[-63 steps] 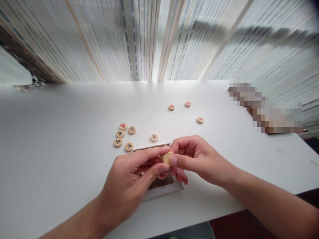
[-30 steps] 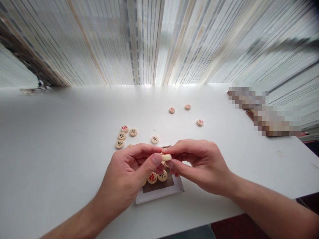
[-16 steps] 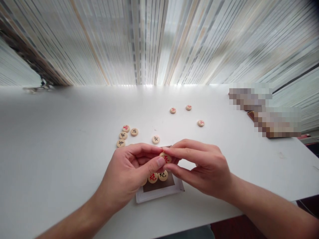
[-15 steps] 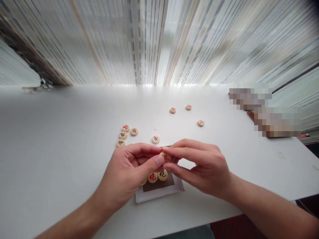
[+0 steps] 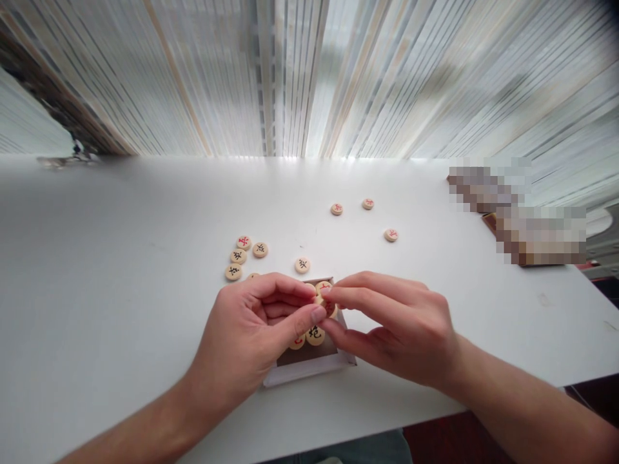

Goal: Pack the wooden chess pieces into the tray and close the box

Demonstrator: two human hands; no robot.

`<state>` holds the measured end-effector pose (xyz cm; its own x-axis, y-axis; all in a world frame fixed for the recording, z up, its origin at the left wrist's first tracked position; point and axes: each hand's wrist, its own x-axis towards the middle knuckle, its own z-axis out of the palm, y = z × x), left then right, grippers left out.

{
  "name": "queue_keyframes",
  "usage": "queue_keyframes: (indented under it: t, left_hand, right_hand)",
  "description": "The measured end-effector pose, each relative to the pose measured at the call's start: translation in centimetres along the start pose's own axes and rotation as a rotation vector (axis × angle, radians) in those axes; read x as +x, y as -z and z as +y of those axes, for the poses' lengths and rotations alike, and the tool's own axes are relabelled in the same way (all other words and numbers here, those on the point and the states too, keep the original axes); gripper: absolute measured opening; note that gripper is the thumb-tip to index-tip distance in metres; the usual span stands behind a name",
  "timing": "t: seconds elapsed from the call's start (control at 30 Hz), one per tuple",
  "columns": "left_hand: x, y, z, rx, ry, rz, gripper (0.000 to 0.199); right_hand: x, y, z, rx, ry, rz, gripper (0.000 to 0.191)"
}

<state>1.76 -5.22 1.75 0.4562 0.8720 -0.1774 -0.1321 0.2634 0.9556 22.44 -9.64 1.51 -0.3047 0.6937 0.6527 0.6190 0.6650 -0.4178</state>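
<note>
Between my two hands is a round wooden Chinese chess piece point(image 5: 329, 307) with red marking, tilted on its side. My left hand point(image 5: 256, 328) pinches it with thumb and forefinger. From the other side, my right hand point(image 5: 396, 322) has its thumb and fingertips on the same piece. Below them lies a small white-edged box point(image 5: 309, 369) with a brown inside. Several pieces lie in it, among them one with a black character point(image 5: 315, 334) and one with a red character point(image 5: 296, 340). My left hand hides the box's left part.
Beyond my hands, a black-marked piece point(image 5: 302, 265) lies alone on the white table point(image 5: 120, 283). Left of it is a cluster with a red-marked piece point(image 5: 244, 242) and several black ones. Three red-marked pieces point(image 5: 368, 203) lie farther right. Blurred-out objects point(image 5: 536, 238) stand far right.
The held piece has turned from showing its red face to standing more on edge. My hands have shifted slightly, uncovering more pieces at the box's far right corner.
</note>
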Motion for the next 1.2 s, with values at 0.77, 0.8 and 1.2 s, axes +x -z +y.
queue_keyframes:
  t: [0.77,0.8,1.2]
  left_hand:
    - [0.2,0.4,0.3,0.126,-0.135,0.102,0.007]
    - [0.3,0.4,0.3,0.128,-0.132,0.105,0.007]
    - [0.2,0.3,0.4,0.175,-0.144,0.096,0.006]
  right_hand:
    - [0.3,2.6,0.7,0.071,-0.153,-0.73,0.015]
    - [0.3,2.6,0.6,0.058,-0.153,-0.739,0.015]
    - [-0.2,2.1,0.2,-0.071,-0.076,-0.733,0.01]
